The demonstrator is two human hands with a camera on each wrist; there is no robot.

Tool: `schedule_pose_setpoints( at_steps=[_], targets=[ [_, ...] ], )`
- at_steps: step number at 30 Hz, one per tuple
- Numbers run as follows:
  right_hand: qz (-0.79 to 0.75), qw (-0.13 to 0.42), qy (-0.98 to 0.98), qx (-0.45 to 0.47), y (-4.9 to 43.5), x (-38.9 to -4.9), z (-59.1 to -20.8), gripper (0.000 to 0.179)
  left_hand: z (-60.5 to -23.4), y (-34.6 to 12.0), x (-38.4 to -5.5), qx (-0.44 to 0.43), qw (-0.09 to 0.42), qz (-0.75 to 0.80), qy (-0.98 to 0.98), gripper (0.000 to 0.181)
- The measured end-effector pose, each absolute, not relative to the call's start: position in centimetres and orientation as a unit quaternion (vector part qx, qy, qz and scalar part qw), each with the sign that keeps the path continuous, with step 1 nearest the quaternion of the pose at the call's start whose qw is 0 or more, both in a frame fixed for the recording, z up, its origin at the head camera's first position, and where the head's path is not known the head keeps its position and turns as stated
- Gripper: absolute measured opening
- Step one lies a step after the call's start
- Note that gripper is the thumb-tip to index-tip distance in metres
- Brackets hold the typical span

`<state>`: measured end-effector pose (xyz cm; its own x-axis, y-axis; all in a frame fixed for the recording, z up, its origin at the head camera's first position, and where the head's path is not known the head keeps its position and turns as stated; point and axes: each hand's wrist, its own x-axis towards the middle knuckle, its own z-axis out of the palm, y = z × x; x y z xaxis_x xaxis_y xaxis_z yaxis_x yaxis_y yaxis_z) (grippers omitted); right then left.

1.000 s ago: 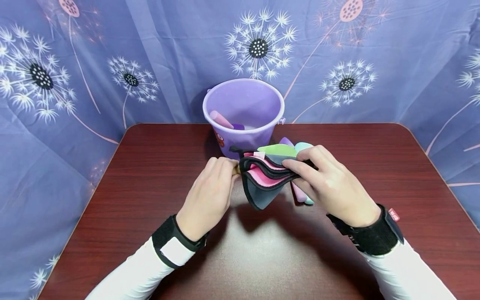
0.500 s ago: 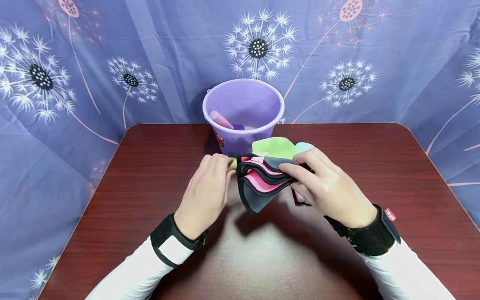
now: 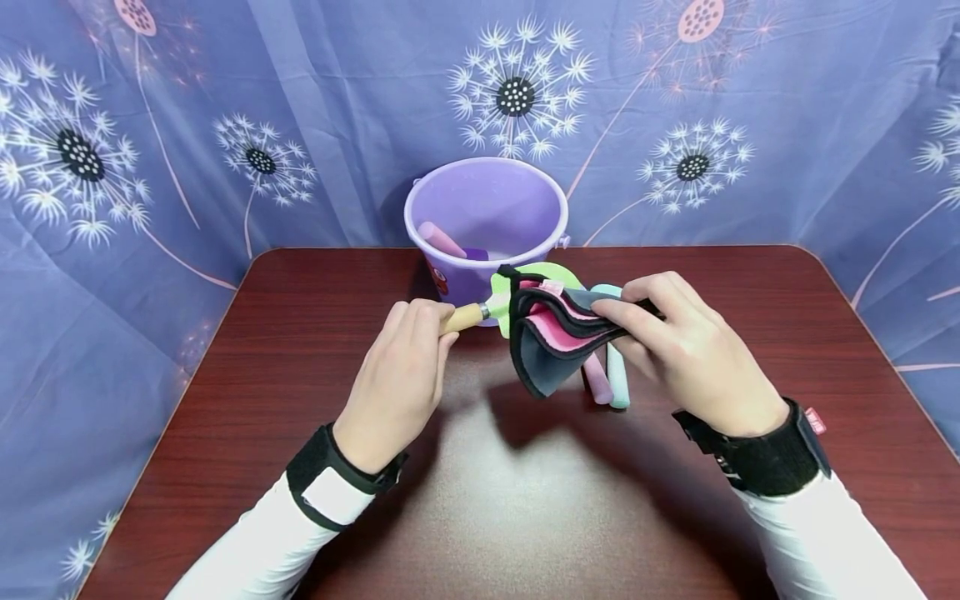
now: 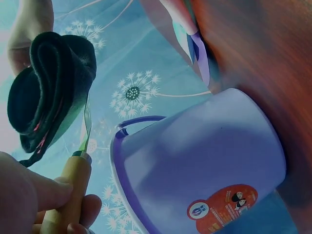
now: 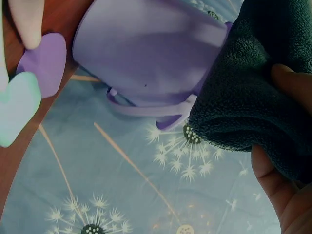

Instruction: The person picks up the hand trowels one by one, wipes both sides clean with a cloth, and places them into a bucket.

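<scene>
My left hand [image 3: 393, 375] grips the wooden handle [image 3: 463, 318] of a small hand trowel. Its light green blade [image 3: 553, 271] shows partly behind a folded towel [image 3: 555, 354], grey with black edging and pink inside. Between thumb and fingers, my right hand [image 3: 690, 358] pinches the right end of this towel. In the left wrist view the towel's dark folds [image 4: 58, 83] overlap the blade, seen edge-on. Fingers [image 5: 292, 90] hold the towel in the right wrist view. Both things are held above the table, in front of the purple bucket [image 3: 480, 287].
Inside the bucket leans a pink-handled tool [image 3: 442, 240]. Right of the bucket, two more tools lie on the dark red table [image 3: 315, 333], one with a pink handle [image 3: 597, 379], one mint [image 3: 617, 383]. A blue dandelion-print cloth [image 3: 337, 100] hangs behind.
The towel and right hand have shifted right and up. My left hand has moved left and down, and more of the trowel's handle, collar and green blade shows beside the towel.
</scene>
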<state>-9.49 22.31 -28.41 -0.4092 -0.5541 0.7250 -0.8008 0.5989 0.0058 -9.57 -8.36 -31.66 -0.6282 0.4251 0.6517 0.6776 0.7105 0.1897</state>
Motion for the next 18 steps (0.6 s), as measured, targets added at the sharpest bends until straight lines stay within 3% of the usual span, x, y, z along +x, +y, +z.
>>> schedule_pose_setpoints(
  at_steps=[18],
  targets=[
    [0.165, 0.36, -0.842, 0.366, 23.6, -9.8, -27.9, 0.026, -31.8, -8.3, -9.6, -0.343, 0.303, -0.21, -0.864, 0.017]
  ],
)
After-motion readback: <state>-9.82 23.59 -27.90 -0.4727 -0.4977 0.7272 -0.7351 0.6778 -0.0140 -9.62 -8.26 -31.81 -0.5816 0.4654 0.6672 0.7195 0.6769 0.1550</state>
